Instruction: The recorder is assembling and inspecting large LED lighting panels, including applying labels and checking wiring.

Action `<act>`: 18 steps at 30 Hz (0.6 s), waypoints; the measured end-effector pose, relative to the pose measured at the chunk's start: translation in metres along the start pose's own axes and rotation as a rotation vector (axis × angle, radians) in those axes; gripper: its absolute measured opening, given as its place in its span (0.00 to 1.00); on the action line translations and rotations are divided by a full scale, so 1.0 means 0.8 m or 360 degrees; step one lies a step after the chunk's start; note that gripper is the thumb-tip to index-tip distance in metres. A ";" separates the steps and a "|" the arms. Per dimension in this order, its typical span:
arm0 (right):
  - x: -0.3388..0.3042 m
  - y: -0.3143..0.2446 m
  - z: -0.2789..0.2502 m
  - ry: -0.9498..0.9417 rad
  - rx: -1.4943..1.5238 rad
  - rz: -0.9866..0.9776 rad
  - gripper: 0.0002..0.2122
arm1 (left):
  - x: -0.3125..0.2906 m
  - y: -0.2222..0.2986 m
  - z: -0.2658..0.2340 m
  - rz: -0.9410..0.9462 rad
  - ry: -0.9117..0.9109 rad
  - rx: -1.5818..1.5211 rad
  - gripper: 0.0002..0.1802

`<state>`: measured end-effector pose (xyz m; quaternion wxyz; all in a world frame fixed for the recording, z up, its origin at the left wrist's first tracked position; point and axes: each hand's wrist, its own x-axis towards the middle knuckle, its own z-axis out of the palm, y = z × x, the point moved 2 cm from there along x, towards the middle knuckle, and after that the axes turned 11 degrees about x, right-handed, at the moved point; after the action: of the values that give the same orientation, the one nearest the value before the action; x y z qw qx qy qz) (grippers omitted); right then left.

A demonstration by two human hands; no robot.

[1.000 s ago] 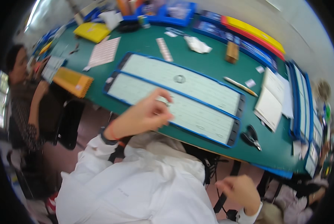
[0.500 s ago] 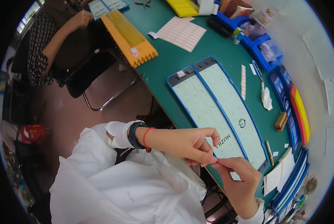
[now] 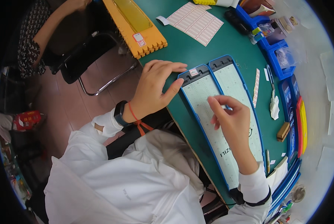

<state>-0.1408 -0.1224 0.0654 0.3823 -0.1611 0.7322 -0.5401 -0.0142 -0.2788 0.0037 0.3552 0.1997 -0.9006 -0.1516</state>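
A long, shallow blue-framed case point(image 3: 201, 123) lies on the green table, made of two side-by-side halves with pale inner boards and dark slotted far ends. My left hand point(image 3: 154, 86) is at its far left corner, fingers stretched and thumb apart. Its fingertips are by the dark end, next to a small white label point(image 3: 193, 72); I cannot tell whether they touch the case. Over the middle of the boards hovers my right hand point(image 3: 230, 121), its thumb and fingers drawn together. Anything in that pinch is too small to make out.
An orange notched board point(image 3: 152, 37) lies at the table's left edge. Beyond the case are a sheet of labels point(image 3: 196, 24) and blue bins point(image 3: 282, 56). Scissors point(image 3: 270, 76), crumpled tissue point(image 3: 274, 107) and a wooden block point(image 3: 283, 131) lie right. Another person's arm point(image 3: 49, 33) shows far left.
My hands were together at the table's near edge and are now apart. The left has gone to the case's far corner and opened; the right has moved over the boards. The view has shifted.
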 end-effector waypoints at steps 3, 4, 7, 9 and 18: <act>0.021 0.011 0.016 0.0009 -0.0007 -0.0044 0.10 | -0.003 -0.003 0.002 0.0041 -0.0014 -0.0063 0.15; 0.027 0.014 0.021 0.0012 -0.0025 -0.0092 0.10 | -0.003 -0.003 0.004 0.0032 -0.0015 -0.0102 0.16; 0.035 0.012 0.031 -0.0016 -0.0055 -0.0134 0.10 | -0.005 -0.006 0.002 0.0029 0.0000 -0.0153 0.15; 0.040 0.013 0.034 -0.0040 -0.0057 -0.0121 0.10 | -0.005 -0.006 0.005 0.0012 -0.0005 -0.0146 0.15; 0.045 0.013 0.035 -0.0040 -0.0040 -0.0116 0.09 | -0.005 -0.010 0.012 0.0028 0.0096 -0.0105 0.14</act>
<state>-0.1418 -0.1609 0.0385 0.3696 -0.1994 0.7276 -0.5424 -0.0163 -0.2824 -0.0084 0.3899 0.1846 -0.8856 -0.1720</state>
